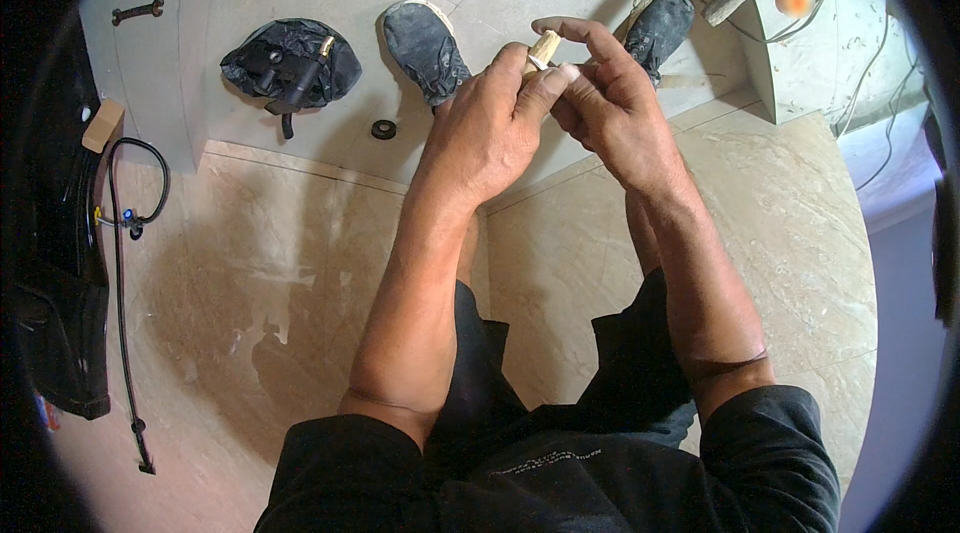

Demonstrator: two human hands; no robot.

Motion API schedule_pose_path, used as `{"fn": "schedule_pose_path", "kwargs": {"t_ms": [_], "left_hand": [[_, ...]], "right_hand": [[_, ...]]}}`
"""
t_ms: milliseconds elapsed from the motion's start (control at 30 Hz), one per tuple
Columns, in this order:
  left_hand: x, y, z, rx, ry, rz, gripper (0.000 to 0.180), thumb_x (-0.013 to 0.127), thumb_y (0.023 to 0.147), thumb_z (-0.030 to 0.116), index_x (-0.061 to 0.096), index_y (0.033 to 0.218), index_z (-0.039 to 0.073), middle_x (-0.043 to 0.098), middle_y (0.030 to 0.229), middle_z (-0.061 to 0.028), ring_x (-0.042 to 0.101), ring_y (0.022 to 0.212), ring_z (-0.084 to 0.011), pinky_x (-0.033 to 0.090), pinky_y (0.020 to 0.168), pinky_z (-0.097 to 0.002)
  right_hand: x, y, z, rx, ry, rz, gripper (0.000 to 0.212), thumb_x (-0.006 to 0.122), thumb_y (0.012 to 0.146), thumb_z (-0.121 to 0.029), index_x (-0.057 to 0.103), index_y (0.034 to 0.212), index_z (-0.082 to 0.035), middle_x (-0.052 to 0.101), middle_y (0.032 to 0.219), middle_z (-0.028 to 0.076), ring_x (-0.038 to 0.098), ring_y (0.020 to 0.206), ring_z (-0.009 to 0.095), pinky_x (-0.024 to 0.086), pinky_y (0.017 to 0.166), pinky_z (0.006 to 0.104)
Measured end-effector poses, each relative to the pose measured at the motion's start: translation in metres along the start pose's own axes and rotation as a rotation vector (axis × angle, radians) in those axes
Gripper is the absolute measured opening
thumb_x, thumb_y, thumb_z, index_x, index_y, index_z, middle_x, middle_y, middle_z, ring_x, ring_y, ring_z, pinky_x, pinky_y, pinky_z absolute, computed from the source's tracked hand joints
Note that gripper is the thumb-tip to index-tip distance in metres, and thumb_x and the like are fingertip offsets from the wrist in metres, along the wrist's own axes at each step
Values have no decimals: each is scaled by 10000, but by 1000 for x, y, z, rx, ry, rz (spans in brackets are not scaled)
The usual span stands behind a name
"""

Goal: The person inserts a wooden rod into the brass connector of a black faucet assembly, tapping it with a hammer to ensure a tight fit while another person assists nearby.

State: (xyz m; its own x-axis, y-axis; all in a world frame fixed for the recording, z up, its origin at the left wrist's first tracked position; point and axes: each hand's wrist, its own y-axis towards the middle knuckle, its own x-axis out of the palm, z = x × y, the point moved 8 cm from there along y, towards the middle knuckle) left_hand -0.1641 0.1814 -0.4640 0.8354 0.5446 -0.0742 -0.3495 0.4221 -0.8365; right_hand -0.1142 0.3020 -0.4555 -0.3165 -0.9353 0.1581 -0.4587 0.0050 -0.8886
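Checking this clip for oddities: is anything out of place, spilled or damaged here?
Nothing spilled or visibly broken. Loose bits lie scattered on the floor: a black ring, a dark bag with a tool on it, a hose. Both hands, left hand and right hand, hold a small brass fitting.

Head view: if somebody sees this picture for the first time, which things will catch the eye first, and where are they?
The eye goes first to the two hands joined at the upper centre: the left hand grips a small brass-coloured fitting, and the right hand pinches at it with its fingertips. Just behind them, two dark shoes stand on the pale stone floor. To the upper left, a crumpled black bag with tools lies on the floor, and a small black ring lies beside it.
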Motion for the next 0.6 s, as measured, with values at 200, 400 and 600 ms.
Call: {"fn": "schedule_pose_path", "kwargs": {"t_ms": [200, 400, 600], "left_hand": [[-2, -3, 4, -54, -65, 44, 574, 589, 1046, 535, 601, 1002, -37, 566, 737, -103, 507, 715, -198, 460, 678, -398], [-1, 0, -5, -64, 13, 13, 616, 554, 1031, 606, 607, 952, -3, 568, 670, -99, 571, 656, -214, 484, 617, -410], [3, -4, -15, -124, -180, -105, 621, 543, 1037, 619, 617, 946, 10, 582, 696, -74, 573, 655, -191, 481, 624, -382]], "right_hand": [[1, -4, 1, 14, -60, 34, 331, 538, 1061, -55, 577, 1387, -15, 574, 759, 11, 490, 679, 92, 432, 600, 269], [2, -5, 1, -47, -74, 78, 341, 527, 1058, -34, 598, 1390, -18, 584, 777, 14, 509, 697, 94, 456, 625, 264], [5, -4, 3, -16, 29, -60, 348, 522, 1067, -41, 584, 1409, -41, 562, 763, -10, 458, 670, 70, 417, 601, 248]]}}
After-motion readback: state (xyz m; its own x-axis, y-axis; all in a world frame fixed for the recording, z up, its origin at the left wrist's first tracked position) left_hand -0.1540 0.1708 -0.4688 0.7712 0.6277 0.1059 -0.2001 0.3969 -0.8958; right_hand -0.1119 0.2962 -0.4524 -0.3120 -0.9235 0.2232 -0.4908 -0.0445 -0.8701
